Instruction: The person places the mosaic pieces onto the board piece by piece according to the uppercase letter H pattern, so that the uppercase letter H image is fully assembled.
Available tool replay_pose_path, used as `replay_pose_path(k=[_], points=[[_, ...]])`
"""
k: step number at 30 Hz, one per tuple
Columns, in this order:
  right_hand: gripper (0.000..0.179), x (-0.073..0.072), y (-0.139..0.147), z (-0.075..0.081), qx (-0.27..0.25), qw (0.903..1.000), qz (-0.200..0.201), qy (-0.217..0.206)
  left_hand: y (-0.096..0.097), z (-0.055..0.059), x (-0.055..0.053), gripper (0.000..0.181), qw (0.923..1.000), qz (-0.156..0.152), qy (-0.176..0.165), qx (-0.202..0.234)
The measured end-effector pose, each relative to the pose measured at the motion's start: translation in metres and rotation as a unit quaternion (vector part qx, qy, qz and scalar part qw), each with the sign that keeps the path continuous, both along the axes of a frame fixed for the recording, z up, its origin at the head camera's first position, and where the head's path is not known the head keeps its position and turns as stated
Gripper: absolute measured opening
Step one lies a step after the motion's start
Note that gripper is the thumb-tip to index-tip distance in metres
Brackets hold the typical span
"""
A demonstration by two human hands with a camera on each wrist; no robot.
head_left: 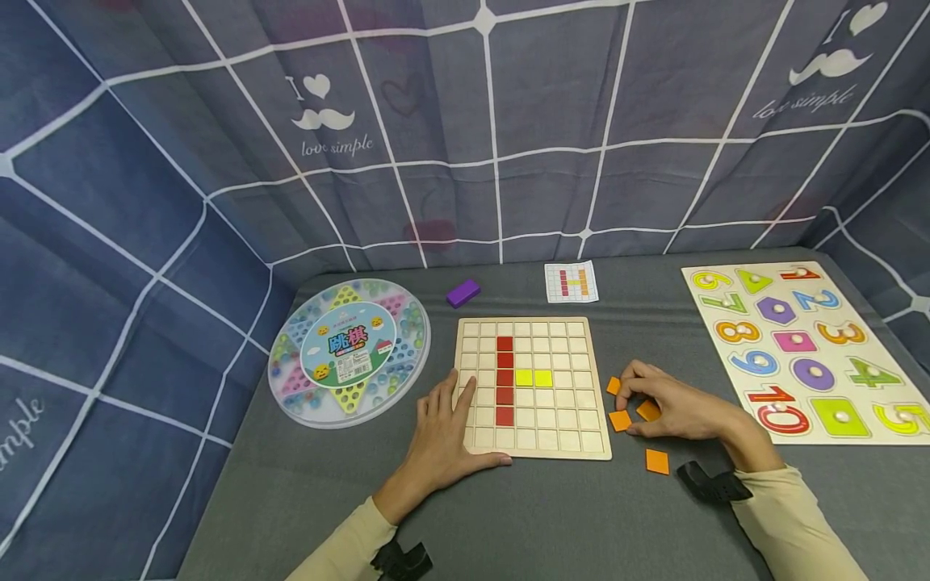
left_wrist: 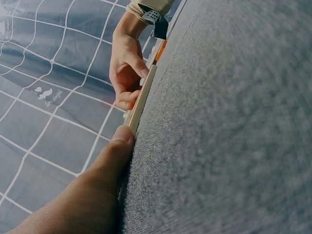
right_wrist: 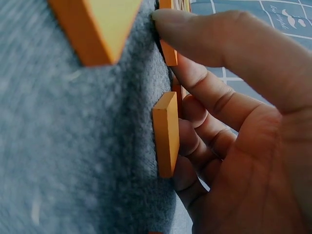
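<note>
A wooden grid board (head_left: pixel 538 444) lies flat on the cloth, with a column of several red square tiles (head_left: pixel 504 378) and two yellow tiles (head_left: pixel 534 378) beside that column. My left hand (head_left: pixel 445 436) rests at the board's left side, fingers spread and the thumb along its near edge. To the right of the board, the thumb and forefinger of my right hand (head_left: pixel 672 407) pinch an orange tile (head_left: pixel 620 420) at its edges. Under that hand sits another orange tile (head_left: pixel 648 410), partly covered. More orange pieces lie close by, one beyond the fingertips and a separate tile (head_left: pixel 657 461) nearer me.
A round Chinese checkers box (head_left: pixel 403 379) stands left of the board. Behind the board are a purple block (head_left: pixel 462 293) and a small pattern card (head_left: pixel 571 282) showing a coloured grid. A number and shape puzzle board (head_left: pixel 788 379) lies at the right.
</note>
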State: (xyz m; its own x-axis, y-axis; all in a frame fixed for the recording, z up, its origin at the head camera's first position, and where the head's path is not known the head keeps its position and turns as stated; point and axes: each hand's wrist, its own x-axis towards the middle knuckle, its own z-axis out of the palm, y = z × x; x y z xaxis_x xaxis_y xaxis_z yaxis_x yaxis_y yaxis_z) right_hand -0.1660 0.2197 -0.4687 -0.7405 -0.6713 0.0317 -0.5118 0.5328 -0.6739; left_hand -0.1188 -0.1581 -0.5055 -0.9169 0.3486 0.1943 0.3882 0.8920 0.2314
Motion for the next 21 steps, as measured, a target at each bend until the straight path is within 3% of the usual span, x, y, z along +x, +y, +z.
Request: replay_pose_path(k=[21], points=[[0.022, -0.0029, 0.0011, 0.0046, -0.031, 0.9994, 0.011, -0.011, 0.0002, 0.0005, 0.0007, 0.126, 1.0000, 0.001, -0.006, 0.008]])
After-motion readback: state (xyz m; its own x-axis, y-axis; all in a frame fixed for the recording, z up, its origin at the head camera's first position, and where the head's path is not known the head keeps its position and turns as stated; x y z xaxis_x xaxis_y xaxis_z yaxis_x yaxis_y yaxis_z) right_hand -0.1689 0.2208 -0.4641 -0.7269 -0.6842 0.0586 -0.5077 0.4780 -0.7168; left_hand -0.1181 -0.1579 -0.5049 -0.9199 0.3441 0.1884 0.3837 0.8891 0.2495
